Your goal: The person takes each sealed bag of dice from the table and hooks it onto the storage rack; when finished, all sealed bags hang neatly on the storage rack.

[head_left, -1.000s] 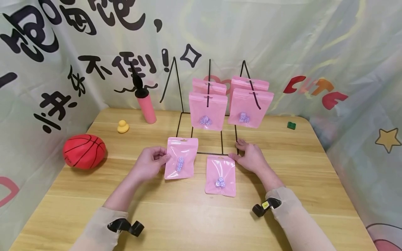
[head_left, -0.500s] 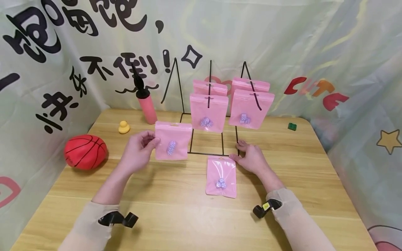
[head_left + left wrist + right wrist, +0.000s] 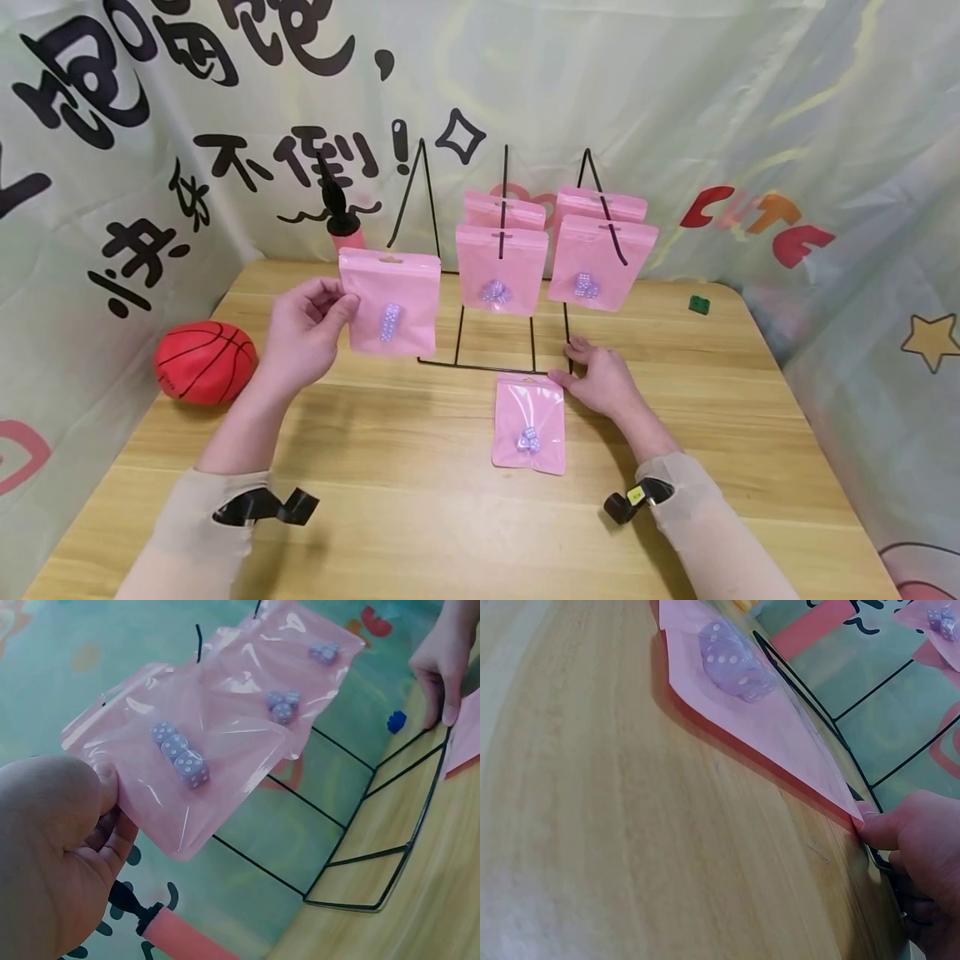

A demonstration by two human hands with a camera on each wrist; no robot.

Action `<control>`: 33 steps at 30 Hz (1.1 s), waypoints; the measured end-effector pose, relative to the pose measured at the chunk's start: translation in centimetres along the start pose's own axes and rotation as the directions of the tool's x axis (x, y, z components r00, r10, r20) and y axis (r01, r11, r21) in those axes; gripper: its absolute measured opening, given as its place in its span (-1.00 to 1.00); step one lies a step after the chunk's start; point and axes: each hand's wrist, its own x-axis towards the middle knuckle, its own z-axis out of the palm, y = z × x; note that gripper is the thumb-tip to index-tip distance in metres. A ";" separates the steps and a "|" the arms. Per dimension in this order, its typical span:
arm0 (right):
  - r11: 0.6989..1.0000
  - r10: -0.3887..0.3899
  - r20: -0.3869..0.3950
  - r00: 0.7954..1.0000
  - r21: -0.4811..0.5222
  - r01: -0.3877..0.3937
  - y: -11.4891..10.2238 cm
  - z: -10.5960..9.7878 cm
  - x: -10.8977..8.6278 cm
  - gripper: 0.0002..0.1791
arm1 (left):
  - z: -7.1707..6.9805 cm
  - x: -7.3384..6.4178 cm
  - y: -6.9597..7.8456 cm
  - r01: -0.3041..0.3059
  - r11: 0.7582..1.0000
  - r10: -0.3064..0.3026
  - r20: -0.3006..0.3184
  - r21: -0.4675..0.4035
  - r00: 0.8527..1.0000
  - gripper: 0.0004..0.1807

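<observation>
My left hand [image 3: 303, 333] pinches the left edge of a pink zip bag [image 3: 412, 287], held up in front of the left prong of a black wire display rack [image 3: 487, 367]. Several lilac dice [image 3: 180, 754] show in a row inside it. The left wrist view has this bag overlapping the hung ones. My right hand [image 3: 603, 379] grips the rack's front right base corner, thumb at the corner of another pink bag [image 3: 528, 404] lying on the table with dice inside. Pink bags hang in pairs on the middle prong [image 3: 501, 267] and the right prong [image 3: 617, 242].
A red toy basketball [image 3: 206, 363] sits on the wooden table [image 3: 450, 517] at the left. Behind the held bag stands a pink and black hand pump [image 3: 343, 225]. A small green brick [image 3: 699, 305] lies at the back right, before a printed cloth backdrop [image 3: 675, 92].
My left hand has lifted its bag up and to the left, clear of the table, turning it more upright. It now covers the yellow duck and part of the pump. My right hand stays put.
</observation>
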 end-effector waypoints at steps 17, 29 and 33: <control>1.000 0.005 -0.006 1.000 0.005 -0.005 0.0 0.0 -0.2 -0.30 | 0.6 1.7 -0.4 -0.003 1.000 0.001 -0.057 -0.030 0.998 -0.85; 1.000 0.012 -0.009 1.000 0.019 -0.012 -0.1 0.1 -0.1 -0.30 | 1.4 3.7 -1.6 0.036 0.997 -0.040 -0.052 -0.063 0.998 -0.80; 1.000 0.019 -0.006 1.000 0.025 -0.019 -0.1 0.0 -0.2 -0.31 | 1.7 4.6 -1.8 0.035 0.997 -0.039 -0.057 -0.074 0.998 -0.80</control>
